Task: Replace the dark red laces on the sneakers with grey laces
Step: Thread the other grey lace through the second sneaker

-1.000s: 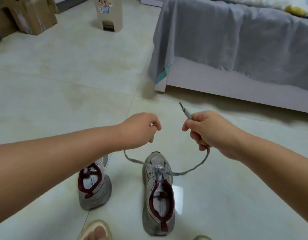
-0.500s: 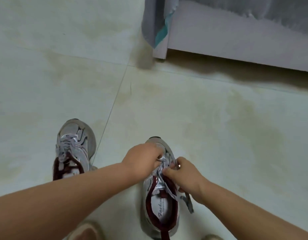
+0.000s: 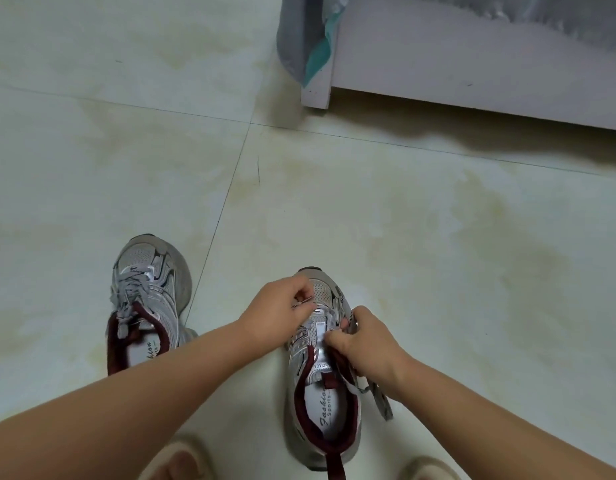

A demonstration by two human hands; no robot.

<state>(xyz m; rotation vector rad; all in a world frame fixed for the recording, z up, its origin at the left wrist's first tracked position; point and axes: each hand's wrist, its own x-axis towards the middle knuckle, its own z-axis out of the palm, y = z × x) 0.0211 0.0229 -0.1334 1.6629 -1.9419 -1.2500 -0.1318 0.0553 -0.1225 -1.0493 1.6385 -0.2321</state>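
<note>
Lace tip pinched in left grip above sneaker.

This is a room in a home, most likely a bedroom. At the upper right of the frame stands the corner of a bed frame with a pale painted side panel, and a grey bedsheet hangs over its corner with a teal tag or fold showing. The floor is glossy, cream-toned ceramic tile with thin grout lines. A pair of worn sneakers sits on it, and slippers show at the bottom edge.
</note>
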